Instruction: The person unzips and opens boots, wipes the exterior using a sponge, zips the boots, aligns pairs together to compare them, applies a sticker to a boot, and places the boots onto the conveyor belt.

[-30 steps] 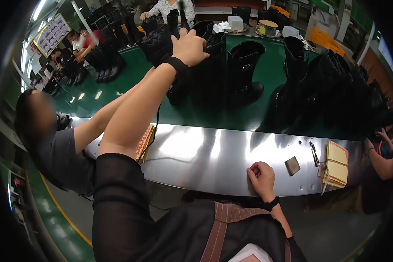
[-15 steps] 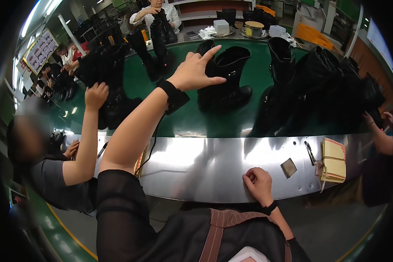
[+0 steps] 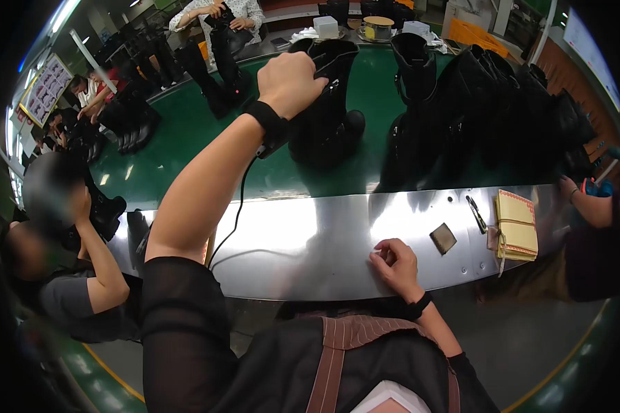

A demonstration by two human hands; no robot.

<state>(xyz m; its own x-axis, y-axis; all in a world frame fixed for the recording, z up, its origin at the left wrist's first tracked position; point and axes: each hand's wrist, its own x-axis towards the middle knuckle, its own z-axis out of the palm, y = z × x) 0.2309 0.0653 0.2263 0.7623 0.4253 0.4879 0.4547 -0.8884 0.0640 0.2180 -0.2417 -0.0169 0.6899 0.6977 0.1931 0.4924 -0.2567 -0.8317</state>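
My left hand (image 3: 291, 84) is stretched out over the green belt, its fingers closed at the upper shaft of a black boot (image 3: 337, 86). That boot stands upright, its toe pointing right, and a second dark shaft shows close behind it. My right hand (image 3: 397, 267) rests low over the metal ledge with thumb and fingers curled together. Something small and pale may be between its fingertips, but I cannot make it out. A small square piece (image 3: 443, 239) lies on the ledge to the right of that hand.
Black boots (image 3: 489, 103) crowd the belt (image 3: 255, 172) on the right. The metal ledge (image 3: 289, 241) holds a pen (image 3: 476, 214) and a yellow notebook (image 3: 517, 225). A dark cable (image 3: 239, 213) trails from my left wrist. A co-worker sits at left; another handles a boot across the belt.
My left hand has gone from spread fingers to closed at the boot, which now leans slightly differently. The neighbour at left has drawn a boot back off the belt.
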